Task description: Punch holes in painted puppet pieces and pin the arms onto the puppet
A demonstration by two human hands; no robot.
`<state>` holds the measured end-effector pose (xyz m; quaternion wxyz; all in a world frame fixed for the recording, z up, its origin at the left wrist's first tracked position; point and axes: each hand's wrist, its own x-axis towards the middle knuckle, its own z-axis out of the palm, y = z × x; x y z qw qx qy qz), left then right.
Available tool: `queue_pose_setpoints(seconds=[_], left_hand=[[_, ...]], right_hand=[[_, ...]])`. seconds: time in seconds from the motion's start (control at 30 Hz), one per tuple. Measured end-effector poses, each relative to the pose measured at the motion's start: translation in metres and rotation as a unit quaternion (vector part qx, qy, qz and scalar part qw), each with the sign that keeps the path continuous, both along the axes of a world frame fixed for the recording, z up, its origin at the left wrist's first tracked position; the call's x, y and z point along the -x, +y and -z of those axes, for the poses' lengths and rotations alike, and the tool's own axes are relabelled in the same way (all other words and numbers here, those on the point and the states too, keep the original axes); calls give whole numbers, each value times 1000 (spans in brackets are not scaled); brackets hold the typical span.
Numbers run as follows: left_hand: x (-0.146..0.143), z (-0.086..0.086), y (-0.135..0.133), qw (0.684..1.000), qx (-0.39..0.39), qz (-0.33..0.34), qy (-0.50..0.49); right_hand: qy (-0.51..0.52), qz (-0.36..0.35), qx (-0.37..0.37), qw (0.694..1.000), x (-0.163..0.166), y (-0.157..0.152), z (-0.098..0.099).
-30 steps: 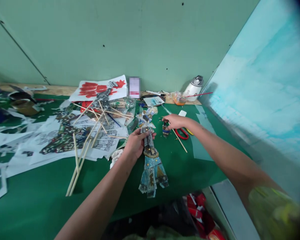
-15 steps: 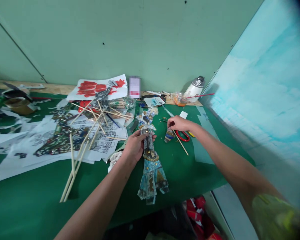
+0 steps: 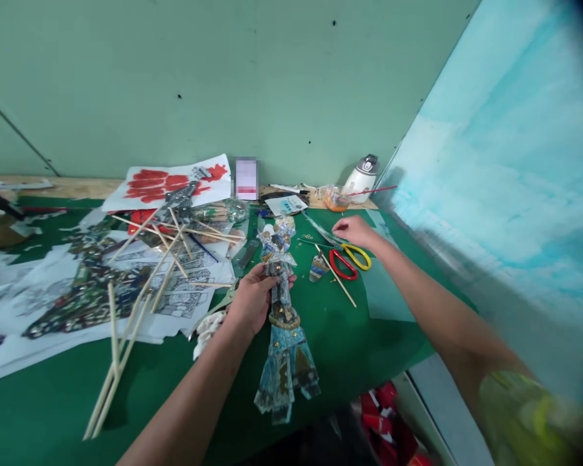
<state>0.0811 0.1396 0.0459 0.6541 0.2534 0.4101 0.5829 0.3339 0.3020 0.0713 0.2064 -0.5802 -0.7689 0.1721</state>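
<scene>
My left hand [image 3: 252, 298] is closed around the middle of a jointed, painted shadow puppet [image 3: 287, 353], whose blue skirt spreads toward the table's front edge. Beyond the scissors' handles, my right hand [image 3: 354, 231] hovers with its fingers curled together; whatever they may pinch is hidden. Scissors [image 3: 343, 265] with one red and one yellow handle loop lie below that hand. A small striped puppet piece [image 3: 319, 267] rests on the green table, beside a thin wooden stick [image 3: 339, 281]. Tiny ring-like bits [image 3: 308, 237] are scattered near the scissors' blades.
Several wooden sticks [image 3: 121, 356] lie crossed over printed paper sheets [image 3: 189, 298] on the left. A white bottle [image 3: 362, 178] and a small container with orange contents [image 3: 336, 199] stand at the back. A translucent sheet [image 3: 388, 291] lies to the right.
My right hand has left the small striped piece and moved back and to the right, past the scissors. My left hand still holds the puppet. The view has shifted slightly.
</scene>
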Motion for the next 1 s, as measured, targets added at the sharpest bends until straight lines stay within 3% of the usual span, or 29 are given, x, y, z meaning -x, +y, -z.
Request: queue_pose_setpoints(seconds=[0.13, 0.27, 0.5, 0.73, 0.87, 1.0], left_hand=[[-3, 1, -1, 1000, -5, 20, 23], [-6, 3, -3, 997, -12, 42, 59], [-11, 16, -4, 976, -77, 53, 197], [-12, 19, -9, 925, -160, 65, 338], [-15, 16, -10, 941, -156, 69, 292], [-16, 5, -15, 974, -133, 56, 174]], right_hand=[[-123, -72, 24, 990, -9, -16, 8], [-179, -62, -29, 981, -23, -32, 19], [-147, -29, -84, 985, -27, -39, 36], [-98, -49, -68, 992, -36, -42, 36], [-98, -61, -96, 989, -24, -41, 23], [-28, -126, -113, 985, 33, -35, 8]])
